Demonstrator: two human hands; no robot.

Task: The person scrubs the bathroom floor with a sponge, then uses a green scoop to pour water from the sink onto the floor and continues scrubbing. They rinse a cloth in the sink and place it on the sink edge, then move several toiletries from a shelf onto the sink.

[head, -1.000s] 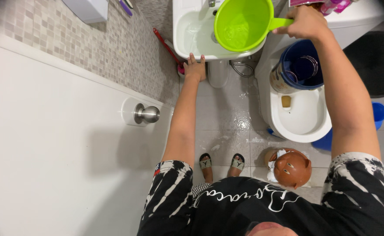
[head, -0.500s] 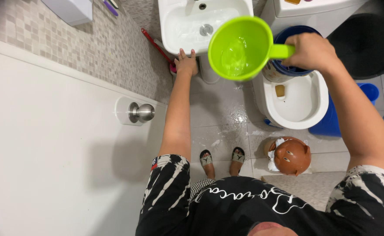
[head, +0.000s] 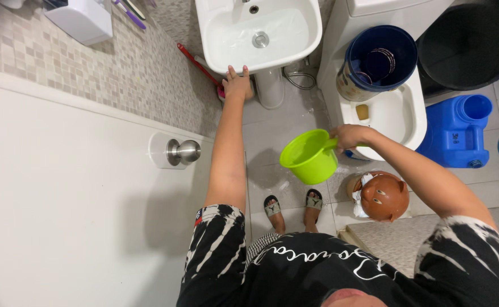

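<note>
My right hand (head: 349, 136) grips the handle of a lime green plastic dipper (head: 309, 156), which hangs tilted low over the wet grey floor tiles, in front of my sandalled feet (head: 293, 207). My left hand (head: 237, 82) rests with fingers spread on the front rim of the white wash basin (head: 261, 34). The white toilet bowl (head: 388, 116) stands just right of the dipper, with a dark blue bucket (head: 377, 62) sitting on its back part.
A blue jerrycan (head: 456, 131) and a black bin (head: 468, 42) stand at the right. A brown pig-shaped clay pot (head: 381, 196) lies by my right foot. A white door with a metal knob (head: 182, 152) fills the left. A red-handled brush (head: 201, 65) leans by the basin pedestal.
My right hand has brought the green dipper down from the basin, past the toilet, to low over the floor, tilting it. The left hand stays on the basin rim.
</note>
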